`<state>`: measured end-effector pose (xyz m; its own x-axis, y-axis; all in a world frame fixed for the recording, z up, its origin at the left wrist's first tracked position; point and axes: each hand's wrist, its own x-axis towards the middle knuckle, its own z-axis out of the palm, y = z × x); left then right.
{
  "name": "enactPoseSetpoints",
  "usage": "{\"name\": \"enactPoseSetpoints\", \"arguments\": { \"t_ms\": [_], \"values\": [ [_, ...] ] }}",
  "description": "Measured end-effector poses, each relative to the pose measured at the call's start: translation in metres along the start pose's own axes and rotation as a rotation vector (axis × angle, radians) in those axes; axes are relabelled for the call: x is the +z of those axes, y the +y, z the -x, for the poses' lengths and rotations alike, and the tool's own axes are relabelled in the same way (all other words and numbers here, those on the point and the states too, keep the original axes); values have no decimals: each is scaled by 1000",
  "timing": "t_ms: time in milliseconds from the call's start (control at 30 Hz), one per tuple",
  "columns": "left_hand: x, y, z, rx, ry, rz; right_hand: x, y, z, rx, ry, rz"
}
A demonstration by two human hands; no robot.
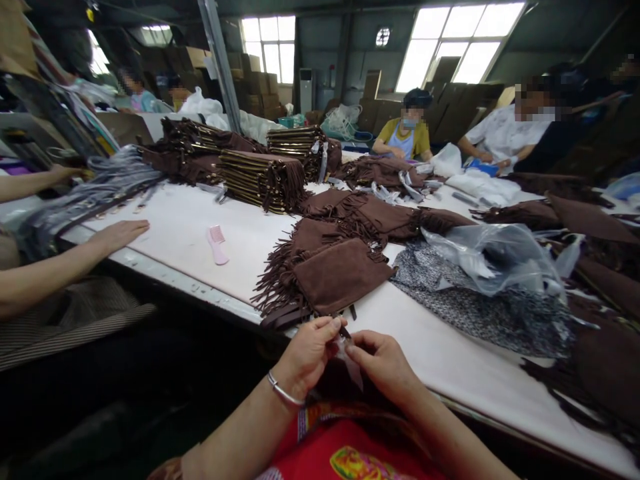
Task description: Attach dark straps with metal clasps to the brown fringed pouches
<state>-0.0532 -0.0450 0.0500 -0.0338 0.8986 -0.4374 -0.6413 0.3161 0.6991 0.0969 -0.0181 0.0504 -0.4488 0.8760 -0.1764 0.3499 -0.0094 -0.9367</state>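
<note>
At the table's near edge lies a brown fringed suede bag (345, 273), flap side up, its fringe spread to the left. My left hand (313, 350), with a silver bangle on the wrist, pinches a small dark piece at the bag's near edge; whether it is a strap end or a zip pull I cannot tell. A thin whitish wrapping strip (354, 373) hangs between the hands. My right hand (383, 363) is closed on the strip's upper part, fingertips close to the left ones. More brown fringed bags (370, 217) lie just behind.
A pink comb (217, 245) lies on the white table (170, 227). Stacked bags (260, 180) stand behind it. To the right are clear plastic (500, 257) and speckled grey fabric (475, 313). A co-worker's hand (120, 235) rests at left; others sit across.
</note>
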Motion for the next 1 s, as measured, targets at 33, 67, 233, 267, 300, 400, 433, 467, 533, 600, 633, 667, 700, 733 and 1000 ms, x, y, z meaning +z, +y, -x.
{"name": "enactPoseSetpoints", "arguments": {
  "t_ms": [33,67,233,267,300,400,433,467,533,600,633,667,700,733,1000],
  "values": [
    [0,1,-1,-2,0,5,1,2,-1,-15,2,17],
    [1,2,-2,-1,4,9,2,4,-2,-39,28,56],
    [7,5,-4,49,89,53,8,11,1,-404,360,537],
    [9,5,-5,59,104,69,9,12,2,-489,385,630],
    [10,5,-6,66,113,81,10,12,3,-556,385,704],
    [13,3,-8,81,123,93,10,9,2,-635,357,806],
    [14,2,-8,86,122,91,10,7,2,-629,338,807],
    [15,2,-9,91,118,86,10,5,1,-613,314,791],
    [15,2,-8,97,112,76,10,-1,0,-547,281,710],
    [14,4,-8,92,114,81,9,-5,-1,-430,297,568],
    [12,5,-7,83,112,94,9,-7,-2,-352,322,487],
    [11,6,-7,69,111,114,9,-7,-3,-265,345,410],
    [9,7,-7,55,107,139,9,-8,-5,-184,353,347],
    [7,8,-8,39,102,168,9,-7,-6,-121,343,302],
    [-13,30,-12,53,42,312,20,-4,-7,-275,-105,319]
  ]
}}
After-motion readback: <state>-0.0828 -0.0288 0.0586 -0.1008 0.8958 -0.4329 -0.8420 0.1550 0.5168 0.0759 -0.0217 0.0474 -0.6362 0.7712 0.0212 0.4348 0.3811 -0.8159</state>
